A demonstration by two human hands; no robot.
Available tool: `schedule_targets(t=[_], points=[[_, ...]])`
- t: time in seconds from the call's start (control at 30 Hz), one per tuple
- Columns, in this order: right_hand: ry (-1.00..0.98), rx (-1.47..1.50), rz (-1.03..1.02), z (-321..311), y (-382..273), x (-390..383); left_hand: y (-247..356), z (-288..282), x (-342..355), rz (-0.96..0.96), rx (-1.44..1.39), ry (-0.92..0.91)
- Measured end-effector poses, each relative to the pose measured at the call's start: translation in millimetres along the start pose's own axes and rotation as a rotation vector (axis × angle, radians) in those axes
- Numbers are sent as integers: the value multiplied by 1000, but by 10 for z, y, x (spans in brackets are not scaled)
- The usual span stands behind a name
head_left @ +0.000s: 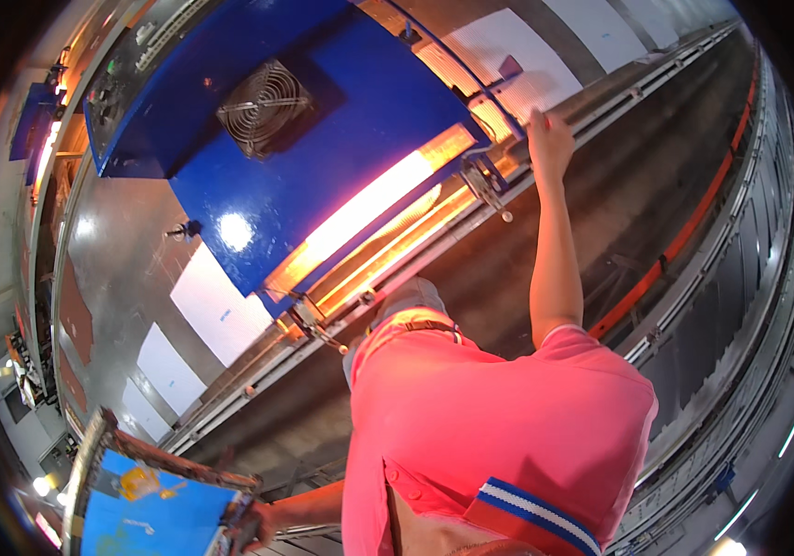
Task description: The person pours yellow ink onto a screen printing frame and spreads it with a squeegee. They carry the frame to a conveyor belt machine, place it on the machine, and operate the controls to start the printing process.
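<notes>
At the lower left my left hand (262, 524) grips the edge of a screen-printing frame (161, 519). The frame has a blue mesh with an orange-yellow ink patch and worn, stained edges; the picture's lower rim cuts it off. My right arm stretches up and away, with my right hand (552, 148) closed beside the end of a curved blue bar (457, 60) on a machine. Whether the fingers wrap round that bar is hard to see. The blue heater unit (341, 139) carries a round fan grille (264, 107) and glows orange along its near lower edge.
White sheets (221, 306) lie spaced along a long grey table, beneath and on both sides of the heater. A metal rail (221, 405) edges the table. Beyond the dark aisle floor, an orange strip (684, 241) and another rail run along the right. Clamps (485, 181) project from the heater's corners.
</notes>
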State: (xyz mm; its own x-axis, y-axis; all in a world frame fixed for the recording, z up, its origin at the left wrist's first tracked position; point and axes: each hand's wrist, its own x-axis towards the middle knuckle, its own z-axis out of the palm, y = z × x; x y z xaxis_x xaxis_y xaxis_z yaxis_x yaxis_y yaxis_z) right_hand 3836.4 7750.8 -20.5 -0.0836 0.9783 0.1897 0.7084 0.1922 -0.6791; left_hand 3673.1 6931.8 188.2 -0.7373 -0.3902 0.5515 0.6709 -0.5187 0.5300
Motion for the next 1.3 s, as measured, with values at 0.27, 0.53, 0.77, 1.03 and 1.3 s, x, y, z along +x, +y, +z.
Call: schedule_targets(t=[0.27, 0.53, 0.77, 1.03, 1.3], points=[[-585, -400, 282, -431, -97, -1455, -559, 345, 68, -65, 2, 109], [-122, -310, 84, -579, -107, -1600, -619, -28, 86, -20, 126, 201], [-135, -239, 6, -1050, -40, -2233, -373, -446, -105, -184, 115, 345], [-205, -98, 318, -1555, 629, -3043, -60, 184, -144, -344, 12, 306], [-242, 114, 319, -2335, 1338, -2433, -64, 1468, -896, -443, 15, -129]])
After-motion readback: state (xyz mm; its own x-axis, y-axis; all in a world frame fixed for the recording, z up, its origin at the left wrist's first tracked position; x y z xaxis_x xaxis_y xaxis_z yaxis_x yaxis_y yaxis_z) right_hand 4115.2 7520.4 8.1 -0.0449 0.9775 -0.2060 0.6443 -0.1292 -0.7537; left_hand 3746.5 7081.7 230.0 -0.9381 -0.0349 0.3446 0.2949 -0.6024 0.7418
